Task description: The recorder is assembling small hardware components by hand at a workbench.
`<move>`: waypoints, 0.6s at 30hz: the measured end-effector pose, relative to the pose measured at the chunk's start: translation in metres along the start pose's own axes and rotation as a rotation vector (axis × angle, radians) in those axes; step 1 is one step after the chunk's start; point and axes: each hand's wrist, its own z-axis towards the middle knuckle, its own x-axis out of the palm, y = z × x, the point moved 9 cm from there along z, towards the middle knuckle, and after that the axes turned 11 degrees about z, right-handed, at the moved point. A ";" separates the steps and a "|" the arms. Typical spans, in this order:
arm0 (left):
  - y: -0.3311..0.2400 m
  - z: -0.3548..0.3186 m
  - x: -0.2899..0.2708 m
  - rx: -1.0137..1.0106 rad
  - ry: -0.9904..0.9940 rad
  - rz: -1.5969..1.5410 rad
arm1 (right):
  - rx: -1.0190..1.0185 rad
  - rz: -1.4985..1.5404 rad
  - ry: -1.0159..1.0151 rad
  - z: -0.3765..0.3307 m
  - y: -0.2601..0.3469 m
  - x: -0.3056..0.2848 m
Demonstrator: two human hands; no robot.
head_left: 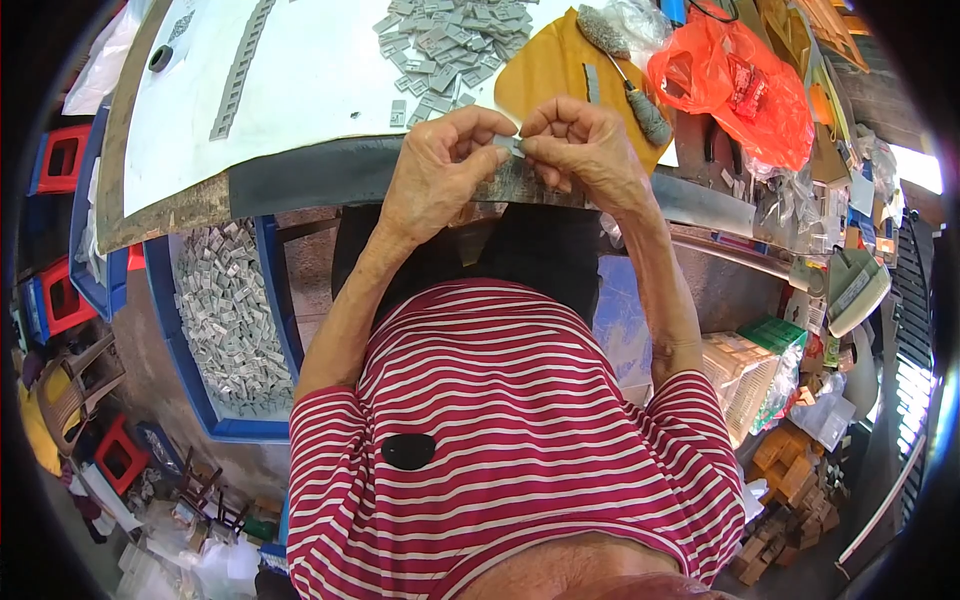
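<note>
Both hands meet at the near edge of the table, above my lap. My left hand is closed in a pinch, its thumb and forefinger at a small flat grey piece. From the other side, my right hand pinches the same piece, its other fingers curled in. The fingertips partly cover the piece. Just beyond lies a heap of similar grey flat pieces, with one loose piece beside it. A mustard-yellow cloth is spread behind my right hand, bearing a tool with a wrapped grey handle.
A long row of grey pieces lies on white sheeting at left, near a dark ring. An orange-red plastic bag sits at right. Below the table, a blue tray holds many grey pieces. Red stools stand far left.
</note>
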 end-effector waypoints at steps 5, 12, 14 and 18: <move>0.003 -0.001 0.003 -0.017 0.002 -0.078 | -0.016 -0.027 -0.035 -0.002 -0.002 -0.001; 0.005 -0.002 0.002 -0.038 -0.009 -0.073 | -0.084 0.037 -0.120 -0.005 -0.003 -0.001; -0.006 -0.001 -0.005 0.064 -0.079 0.244 | -0.099 -0.008 -0.127 -0.002 0.000 0.000; -0.028 -0.001 -0.013 0.234 -0.125 0.423 | -0.120 -0.033 -0.140 0.003 0.009 0.003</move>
